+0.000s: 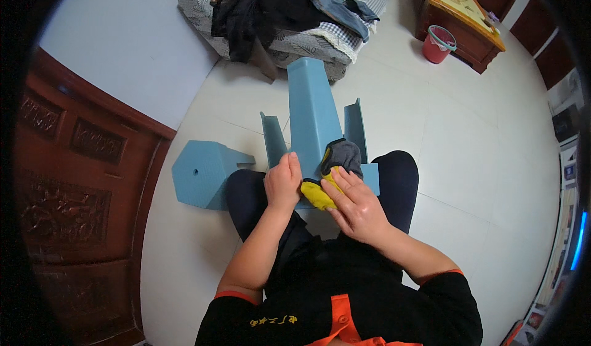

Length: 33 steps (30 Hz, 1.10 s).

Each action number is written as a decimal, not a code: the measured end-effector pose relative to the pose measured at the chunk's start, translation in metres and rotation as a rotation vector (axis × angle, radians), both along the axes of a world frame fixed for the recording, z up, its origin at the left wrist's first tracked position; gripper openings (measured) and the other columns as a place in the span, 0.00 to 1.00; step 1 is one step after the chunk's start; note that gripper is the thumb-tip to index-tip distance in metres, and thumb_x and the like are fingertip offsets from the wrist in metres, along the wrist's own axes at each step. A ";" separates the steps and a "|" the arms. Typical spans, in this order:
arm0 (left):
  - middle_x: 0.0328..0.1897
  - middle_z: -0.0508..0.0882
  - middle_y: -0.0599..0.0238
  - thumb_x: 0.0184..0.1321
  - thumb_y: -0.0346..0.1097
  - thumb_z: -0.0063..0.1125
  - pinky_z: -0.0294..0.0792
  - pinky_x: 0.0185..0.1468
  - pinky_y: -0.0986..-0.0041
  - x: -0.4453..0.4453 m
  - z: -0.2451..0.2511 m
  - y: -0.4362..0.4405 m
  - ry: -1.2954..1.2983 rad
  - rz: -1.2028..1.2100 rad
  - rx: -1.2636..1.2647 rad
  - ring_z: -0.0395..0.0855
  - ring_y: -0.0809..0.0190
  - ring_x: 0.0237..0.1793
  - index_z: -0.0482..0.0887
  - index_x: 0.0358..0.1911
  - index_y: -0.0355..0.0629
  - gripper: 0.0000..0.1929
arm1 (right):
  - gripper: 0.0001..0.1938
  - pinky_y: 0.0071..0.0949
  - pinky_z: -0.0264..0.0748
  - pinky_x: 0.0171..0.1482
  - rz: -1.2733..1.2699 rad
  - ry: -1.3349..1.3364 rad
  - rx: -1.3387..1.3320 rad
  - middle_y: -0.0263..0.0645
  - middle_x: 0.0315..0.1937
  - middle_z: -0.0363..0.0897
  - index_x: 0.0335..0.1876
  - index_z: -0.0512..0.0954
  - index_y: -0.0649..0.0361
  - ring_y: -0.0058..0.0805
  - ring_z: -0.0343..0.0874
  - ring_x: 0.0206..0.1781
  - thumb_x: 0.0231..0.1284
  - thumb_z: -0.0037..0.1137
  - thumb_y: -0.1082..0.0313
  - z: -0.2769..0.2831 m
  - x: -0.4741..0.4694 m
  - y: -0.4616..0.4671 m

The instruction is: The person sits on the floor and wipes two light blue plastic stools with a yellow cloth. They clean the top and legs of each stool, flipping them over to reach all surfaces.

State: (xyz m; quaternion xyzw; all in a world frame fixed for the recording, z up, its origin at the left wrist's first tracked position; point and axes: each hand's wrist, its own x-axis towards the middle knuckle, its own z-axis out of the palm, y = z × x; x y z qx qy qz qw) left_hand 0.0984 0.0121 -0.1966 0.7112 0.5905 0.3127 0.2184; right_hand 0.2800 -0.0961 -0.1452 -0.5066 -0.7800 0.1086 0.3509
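A blue plastic stool lies on its side between my knees, legs pointing away from me. My right hand rests with spread fingers on a yellow and grey cloth item, perhaps a sock or a glove, against the stool. Whether the fingers grip it is unclear. A yellow part with a dark edge lies under the fingertips. My left hand is curled at the stool's left side, its thumb pointing up; what its fingers hold is hidden.
Another blue plastic stool stands left of my knee. Ahead is a bed or padded seat piled with dark clothes and jeans. A red bin stands beside a wooden desk. A carved wooden door is at left.
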 end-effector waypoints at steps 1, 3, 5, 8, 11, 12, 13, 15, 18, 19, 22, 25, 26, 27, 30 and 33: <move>0.26 0.82 0.43 0.77 0.45 0.44 0.70 0.35 0.45 -0.001 0.000 0.000 -0.007 -0.016 0.015 0.81 0.33 0.32 0.79 0.33 0.40 0.18 | 0.27 0.52 0.67 0.73 0.006 0.003 0.006 0.61 0.67 0.73 0.68 0.75 0.62 0.58 0.72 0.71 0.62 0.62 0.68 -0.001 0.000 0.004; 0.25 0.82 0.43 0.77 0.44 0.44 0.70 0.35 0.44 -0.002 -0.001 0.001 -0.021 -0.041 0.048 0.81 0.33 0.32 0.79 0.34 0.40 0.17 | 0.27 0.51 0.65 0.74 0.006 0.001 0.041 0.61 0.68 0.72 0.71 0.73 0.61 0.59 0.70 0.72 0.65 0.60 0.66 -0.004 0.000 0.027; 0.24 0.82 0.43 0.77 0.43 0.44 0.70 0.34 0.43 -0.003 -0.012 0.001 -0.014 -0.046 0.153 0.82 0.33 0.30 0.78 0.33 0.40 0.17 | 0.26 0.51 0.65 0.74 -0.056 -0.017 0.096 0.61 0.68 0.71 0.69 0.73 0.63 0.58 0.70 0.72 0.66 0.60 0.64 -0.003 0.000 0.070; 0.23 0.82 0.44 0.77 0.44 0.43 0.70 0.33 0.44 0.001 0.000 -0.002 -0.015 -0.067 0.095 0.82 0.33 0.29 0.79 0.33 0.40 0.18 | 0.23 0.52 0.67 0.72 -0.137 -0.030 0.145 0.57 0.68 0.72 0.65 0.76 0.63 0.58 0.71 0.71 0.67 0.59 0.62 -0.002 0.003 0.145; 0.23 0.82 0.45 0.78 0.45 0.43 0.70 0.33 0.44 0.002 -0.002 0.000 0.008 -0.052 0.062 0.81 0.34 0.28 0.78 0.32 0.40 0.19 | 0.19 0.53 0.68 0.71 -0.203 -0.186 0.048 0.51 0.67 0.74 0.59 0.79 0.62 0.56 0.70 0.71 0.68 0.57 0.60 0.025 -0.002 0.198; 0.23 0.83 0.45 0.78 0.45 0.43 0.71 0.34 0.44 0.006 0.001 0.000 0.021 -0.068 0.068 0.82 0.34 0.29 0.79 0.33 0.40 0.19 | 0.17 0.52 0.69 0.70 -0.252 -0.319 0.080 0.49 0.64 0.76 0.52 0.81 0.64 0.52 0.70 0.71 0.66 0.57 0.60 0.025 -0.004 0.213; 0.23 0.83 0.45 0.78 0.45 0.43 0.71 0.34 0.44 0.008 0.001 0.001 0.027 -0.066 0.080 0.82 0.34 0.29 0.79 0.33 0.40 0.19 | 0.16 0.52 0.69 0.69 -0.255 -0.383 0.103 0.48 0.63 0.77 0.50 0.82 0.64 0.51 0.70 0.71 0.65 0.57 0.60 0.024 -0.007 0.219; 0.23 0.82 0.46 0.77 0.45 0.44 0.71 0.34 0.44 0.011 0.000 0.003 0.039 -0.062 0.103 0.82 0.34 0.28 0.79 0.33 0.40 0.18 | 0.15 0.51 0.70 0.69 -0.259 -0.510 0.149 0.48 0.60 0.78 0.46 0.83 0.65 0.49 0.70 0.71 0.63 0.57 0.61 0.021 -0.012 0.225; 0.29 0.85 0.44 0.77 0.46 0.43 0.73 0.40 0.45 0.007 -0.007 0.006 0.032 0.009 0.052 0.83 0.34 0.35 0.82 0.37 0.39 0.19 | 0.14 0.47 0.72 0.65 -0.108 -0.409 0.175 0.46 0.53 0.81 0.41 0.85 0.64 0.47 0.74 0.65 0.59 0.59 0.60 0.014 -0.015 0.199; 0.32 0.85 0.43 0.77 0.46 0.42 0.73 0.42 0.46 0.006 -0.009 0.007 -0.043 0.035 0.041 0.83 0.34 0.38 0.82 0.39 0.39 0.19 | 0.14 0.45 0.73 0.63 -0.062 -0.388 0.189 0.46 0.51 0.82 0.39 0.85 0.63 0.46 0.75 0.63 0.58 0.60 0.60 0.012 -0.015 0.182; 0.45 0.86 0.40 0.77 0.47 0.38 0.71 0.53 0.48 0.000 -0.009 0.010 -0.240 0.074 -0.182 0.80 0.32 0.51 0.84 0.48 0.38 0.22 | 0.19 0.49 0.70 0.70 0.005 -0.121 0.184 0.50 0.60 0.80 0.54 0.81 0.65 0.51 0.73 0.70 0.59 0.63 0.65 0.005 -0.006 0.119; 0.28 0.84 0.56 0.76 0.51 0.41 0.72 0.42 0.65 -0.013 -0.031 0.024 -0.531 0.018 -0.231 0.83 0.54 0.32 0.84 0.48 0.38 0.23 | 0.20 0.52 0.68 0.72 0.075 -0.064 0.082 0.49 0.61 0.80 0.57 0.81 0.63 0.49 0.73 0.71 0.59 0.63 0.67 0.006 -0.012 0.049; 0.23 0.79 0.67 0.78 0.55 0.39 0.67 0.38 0.74 -0.017 -0.031 0.028 -0.741 -0.003 -0.382 0.74 0.67 0.27 0.85 0.47 0.36 0.27 | 0.21 0.51 0.68 0.72 0.130 -0.073 0.064 0.49 0.62 0.79 0.58 0.81 0.63 0.49 0.73 0.71 0.59 0.64 0.66 0.005 -0.014 0.029; 0.22 0.77 0.69 0.78 0.61 0.35 0.64 0.36 0.76 -0.010 -0.017 0.025 -0.784 0.017 -0.437 0.71 0.69 0.27 0.86 0.45 0.35 0.33 | 0.22 0.50 0.68 0.72 0.173 -0.084 0.043 0.50 0.63 0.78 0.59 0.81 0.63 0.49 0.72 0.72 0.59 0.64 0.64 0.004 -0.013 0.012; 0.29 0.85 0.53 0.78 0.66 0.28 0.71 0.44 0.61 -0.018 -0.020 0.024 -0.373 0.009 -0.418 0.82 0.50 0.36 0.86 0.47 0.37 0.38 | 0.24 0.50 0.67 0.73 0.163 -0.027 0.043 0.49 0.67 0.75 0.62 0.80 0.59 0.49 0.71 0.73 0.59 0.64 0.65 -0.011 -0.006 -0.013; 0.42 0.87 0.39 0.79 0.61 0.25 0.71 0.53 0.45 0.018 0.019 -0.003 0.029 0.081 -0.196 0.81 0.32 0.50 0.86 0.48 0.39 0.36 | 0.24 0.50 0.66 0.74 -0.057 0.086 0.031 0.48 0.70 0.73 0.64 0.80 0.55 0.50 0.70 0.74 0.60 0.64 0.66 -0.026 0.007 -0.023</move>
